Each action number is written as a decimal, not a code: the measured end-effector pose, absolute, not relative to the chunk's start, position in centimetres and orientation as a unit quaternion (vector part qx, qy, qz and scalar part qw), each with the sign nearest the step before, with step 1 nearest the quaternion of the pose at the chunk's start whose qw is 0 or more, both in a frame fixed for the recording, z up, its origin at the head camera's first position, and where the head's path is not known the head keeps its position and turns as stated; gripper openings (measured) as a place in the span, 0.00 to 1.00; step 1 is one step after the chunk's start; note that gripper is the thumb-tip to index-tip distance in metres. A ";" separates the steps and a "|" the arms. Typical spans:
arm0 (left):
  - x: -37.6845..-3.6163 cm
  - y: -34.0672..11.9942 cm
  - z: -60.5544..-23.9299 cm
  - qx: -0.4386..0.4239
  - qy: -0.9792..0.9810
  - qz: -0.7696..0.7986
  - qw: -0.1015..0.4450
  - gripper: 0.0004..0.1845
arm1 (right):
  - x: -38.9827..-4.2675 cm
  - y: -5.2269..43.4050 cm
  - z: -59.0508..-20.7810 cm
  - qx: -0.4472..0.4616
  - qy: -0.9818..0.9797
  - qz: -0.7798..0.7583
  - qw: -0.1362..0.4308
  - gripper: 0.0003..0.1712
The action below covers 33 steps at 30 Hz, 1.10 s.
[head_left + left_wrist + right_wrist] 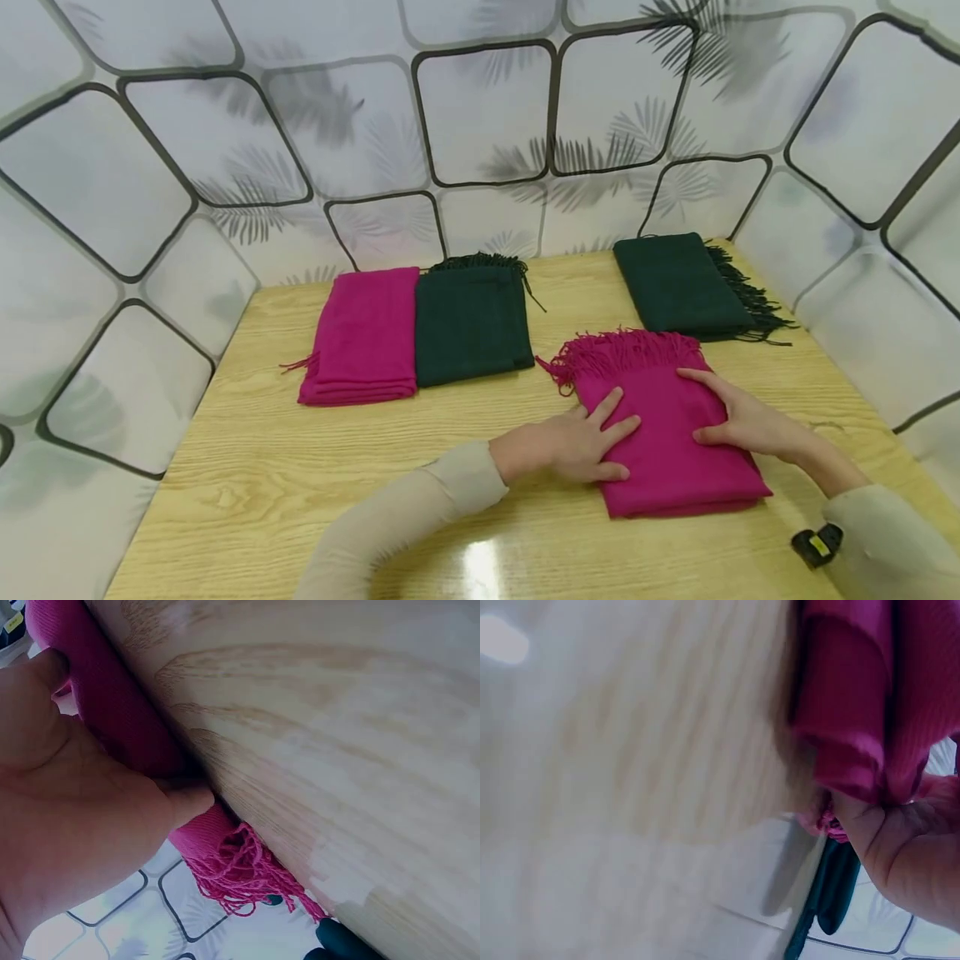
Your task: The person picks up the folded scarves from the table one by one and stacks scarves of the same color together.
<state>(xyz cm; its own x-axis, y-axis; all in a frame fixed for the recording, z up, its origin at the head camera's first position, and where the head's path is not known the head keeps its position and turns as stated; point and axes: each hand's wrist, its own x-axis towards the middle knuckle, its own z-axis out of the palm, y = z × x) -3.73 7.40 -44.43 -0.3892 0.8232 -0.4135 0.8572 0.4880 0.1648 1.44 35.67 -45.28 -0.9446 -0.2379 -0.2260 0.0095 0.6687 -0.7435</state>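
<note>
A folded magenta scarf lies on the near right of the table, its fringe pointing to the far side. My left hand rests on its left edge with fingers spread over the top. On the opposite edge, my right hand touches the cloth, thumb and forefinger extended and apart; the other fingers are mostly hidden. The left wrist view has the left hand along the scarf's side. Layered folds show beside the right hand in the right wrist view.
Behind to the left, another folded magenta scarf lies against a dark green one. A second dark green scarf sits at the back right, close behind the near magenta one. Patterned fabric walls the wooden table.
</note>
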 end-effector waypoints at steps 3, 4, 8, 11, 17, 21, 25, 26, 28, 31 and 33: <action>-3.4 7.6 -44.5 0.504 0.835 -0.068 0.210 0.41 | 1.5 35.8 -45.1 -0.080 0.909 -0.382 0.149 0.53; -3.3 7.7 -44.6 0.504 0.836 -0.077 0.205 0.41 | 1.6 35.8 -45.0 -0.085 0.910 -0.377 0.148 0.53; -2.9 7.9 -44.8 0.499 0.838 -0.106 0.192 0.41 | 1.7 36.0 -45.0 -0.100 0.910 -0.372 0.154 0.52; -2.7 7.9 -44.8 0.495 0.840 -0.123 0.187 0.41 | 1.8 36.1 -44.9 -0.102 0.908 -0.373 0.161 0.52; -2.5 7.9 -44.8 0.499 0.838 -0.143 0.172 0.41 | 2.0 36.1 -44.9 -0.102 0.907 -0.375 0.161 0.52; -2.5 8.0 -44.9 0.500 0.837 -0.149 0.164 0.40 | 2.1 36.2 -44.8 -0.101 0.907 -0.374 0.163 0.52; -2.1 8.2 -44.8 0.501 0.837 -0.152 0.162 0.40 | 2.2 36.3 -44.7 -0.099 0.907 -0.374 0.169 0.52; -2.1 8.2 -44.8 0.502 0.836 -0.152 0.161 0.40 | 2.3 36.3 -44.7 -0.098 0.906 -0.374 0.170 0.52; -1.9 8.2 -44.7 0.502 0.836 -0.154 0.158 0.40 | 2.4 36.3 -44.7 -0.095 0.907 -0.373 0.173 0.52; -1.7 8.2 -44.8 0.503 0.836 -0.161 0.151 0.40 | 2.7 36.3 -44.7 -0.088 0.907 -0.371 0.178 0.52; -1.5 8.2 -44.7 0.504 0.835 -0.163 0.149 0.40 | 2.8 36.3 -44.7 -0.088 0.907 -0.370 0.180 0.52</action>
